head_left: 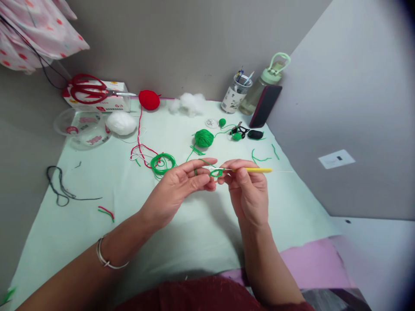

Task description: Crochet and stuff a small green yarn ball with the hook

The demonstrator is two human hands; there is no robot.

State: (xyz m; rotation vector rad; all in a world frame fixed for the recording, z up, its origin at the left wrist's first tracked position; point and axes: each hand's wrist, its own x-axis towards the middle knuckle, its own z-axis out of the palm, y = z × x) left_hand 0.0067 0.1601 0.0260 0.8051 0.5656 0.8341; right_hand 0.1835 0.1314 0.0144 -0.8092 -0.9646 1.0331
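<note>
In the middle of the view my right hand is closed around a crochet hook with a yellow handle. The metal shaft points left, to a small loop of green yarn. My left hand pinches this loop between thumb and fingers, and a green strand runs over its fingers. Both hands are raised above the table, close together. Behind them lies a green yarn ball. A coil of green yarn rests just beyond my left hand.
At the back stand red scissors on a box, a red yarn ball, white stuffing, a pencil jar, a bottle and a phone. A white yarn ball and dark cord lie left.
</note>
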